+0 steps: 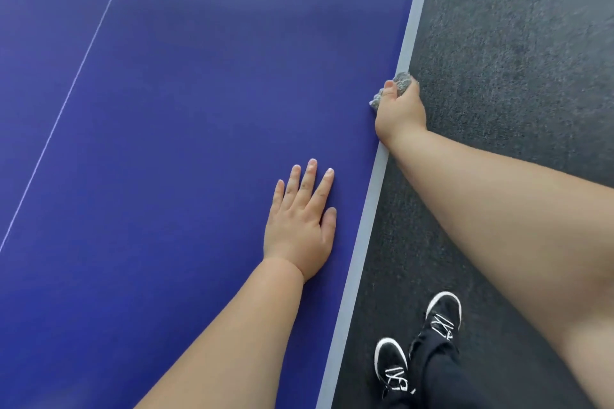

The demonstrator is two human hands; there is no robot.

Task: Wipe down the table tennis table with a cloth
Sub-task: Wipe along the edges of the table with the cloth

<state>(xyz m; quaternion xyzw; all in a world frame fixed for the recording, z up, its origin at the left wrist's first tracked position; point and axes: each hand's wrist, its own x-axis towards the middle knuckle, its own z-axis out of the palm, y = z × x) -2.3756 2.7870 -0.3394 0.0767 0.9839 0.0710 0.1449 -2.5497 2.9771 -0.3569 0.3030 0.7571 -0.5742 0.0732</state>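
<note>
The blue table tennis table (199, 109) fills the left and middle of the head view. Its pale side edge (410, 26) runs diagonally from top right to bottom middle. My right hand (398, 109) grips a bunched grey cloth (400, 85) against that edge, thumb on top and fingers wrapped over the side. My left hand (300, 226) lies flat on the blue top with straight, spread fingers, a little inside the edge and nearer to me than the cloth.
A thin white centre line (76, 76) crosses the table top at the left. Dark grey carpet (515, 43) lies to the right of the table. My feet in black shoes with white laces (418, 345) stand close to the edge at the bottom.
</note>
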